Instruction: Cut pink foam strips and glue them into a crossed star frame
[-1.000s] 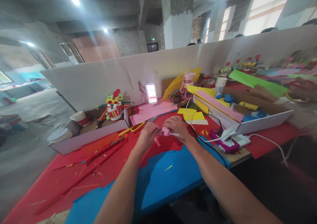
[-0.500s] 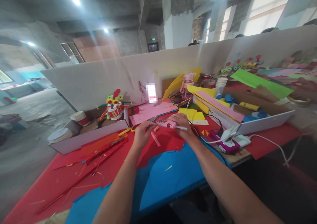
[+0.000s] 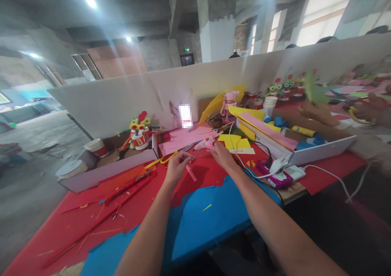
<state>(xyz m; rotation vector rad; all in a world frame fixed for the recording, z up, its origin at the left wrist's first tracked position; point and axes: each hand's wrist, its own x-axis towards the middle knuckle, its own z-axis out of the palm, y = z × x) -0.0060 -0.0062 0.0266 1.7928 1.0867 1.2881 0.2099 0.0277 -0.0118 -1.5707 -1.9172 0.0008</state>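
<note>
My right hand (image 3: 222, 154) is closed around a pink hot glue gun (image 3: 201, 145), its nozzle pointing left and a pale glue stick jutting from its back. My left hand (image 3: 177, 165) has its fingertips pinched together a little left of the nozzle; a tiny item at the tips is too small to name. Below those fingertips a pink paper strip (image 3: 191, 173) lies on the red paper (image 3: 204, 170). Yellow-handled scissors (image 3: 167, 158) rest just beyond my left hand.
A box (image 3: 106, 168) on the left holds paper cups and a paper-cup robot figure (image 3: 139, 135). To the right stand another box (image 3: 324, 150) with coloured tubes and a purple power strip (image 3: 276, 177) with cables. Blurred hands of another person (image 3: 319, 114) work at far right.
The glue gun has turned in my right hand, from its glue stick pointing right to the stick pointing up and back. My left hand has come away from the gun.
</note>
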